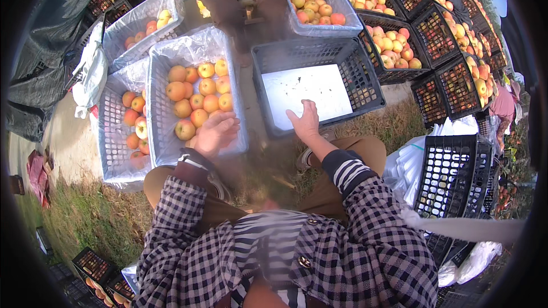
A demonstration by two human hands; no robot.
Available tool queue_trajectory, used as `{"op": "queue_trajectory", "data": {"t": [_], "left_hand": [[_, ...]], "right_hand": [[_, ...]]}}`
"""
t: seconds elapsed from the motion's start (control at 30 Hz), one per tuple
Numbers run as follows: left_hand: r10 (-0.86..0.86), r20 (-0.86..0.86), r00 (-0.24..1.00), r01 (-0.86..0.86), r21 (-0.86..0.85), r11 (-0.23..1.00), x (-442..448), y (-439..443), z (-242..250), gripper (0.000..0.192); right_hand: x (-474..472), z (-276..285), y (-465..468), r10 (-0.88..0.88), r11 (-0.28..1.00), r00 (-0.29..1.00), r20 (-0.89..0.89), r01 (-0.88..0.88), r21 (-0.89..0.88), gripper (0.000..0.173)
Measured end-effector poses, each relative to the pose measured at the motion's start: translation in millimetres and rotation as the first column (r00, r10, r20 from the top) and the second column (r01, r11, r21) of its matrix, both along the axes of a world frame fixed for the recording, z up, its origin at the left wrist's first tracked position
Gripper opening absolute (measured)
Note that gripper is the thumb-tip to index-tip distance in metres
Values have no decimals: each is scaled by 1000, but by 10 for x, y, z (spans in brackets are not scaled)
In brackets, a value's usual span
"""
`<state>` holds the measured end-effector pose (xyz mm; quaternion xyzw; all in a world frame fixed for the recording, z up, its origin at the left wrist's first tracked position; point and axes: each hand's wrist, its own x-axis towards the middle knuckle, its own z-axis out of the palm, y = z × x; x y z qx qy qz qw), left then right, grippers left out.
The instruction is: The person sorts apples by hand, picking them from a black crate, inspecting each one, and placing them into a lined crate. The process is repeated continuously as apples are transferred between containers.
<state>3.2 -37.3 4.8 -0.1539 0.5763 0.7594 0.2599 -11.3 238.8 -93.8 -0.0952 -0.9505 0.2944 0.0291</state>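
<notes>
My left hand [217,133] is over the near right part of a plastic-lined crate [155,107] that holds several apples [207,87]. Its fingers hide some of the fruit, and whether it grips an apple cannot be made out. My right hand [307,120] reaches over the near side of a black plastic crate [317,45], thumb and fingers apart, holding nothing. On that crate's bottom lies a white sheet [306,87] with dark specks, just beyond my right fingertips.
Lined crates with apples stand at left [112,158] and upper left [141,8]. Across from me a seated person [229,0] has a hand by another lined crate [329,30]. Full black crates [458,72] are stacked right; stacked black crates [447,175] and white liners [400,158] sit nearer.
</notes>
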Motion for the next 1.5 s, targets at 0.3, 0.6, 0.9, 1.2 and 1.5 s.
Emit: {"op": "queue_trajectory", "data": {"t": [0.3,0.6,0.9,1.2,1.5], "left_hand": [[-140,-87,986,137,-38,990,-173,180,-121,33],[-141,-23,990,141,-4,990,-154,188,-179,33],[-153,15,988,153,-4,988,-234,158,-301,29],[-134,12,991,134,-32,990,-315,205,-488,49],[-115,27,993,116,-62,991,-305,245,-186,76]], "right_hand": [[-147,-11,657,-599,742,793,106,600,-299,77],[-17,-388,831,-512,221,551,659,826,-519,61],[-109,-350,881,-498,-173,517,696,727,-665,30],[478,639,1455,-440,-129,532,723,760,-637,47],[1387,2077,1317,-513,46,733,446,542,-839,9]]}}
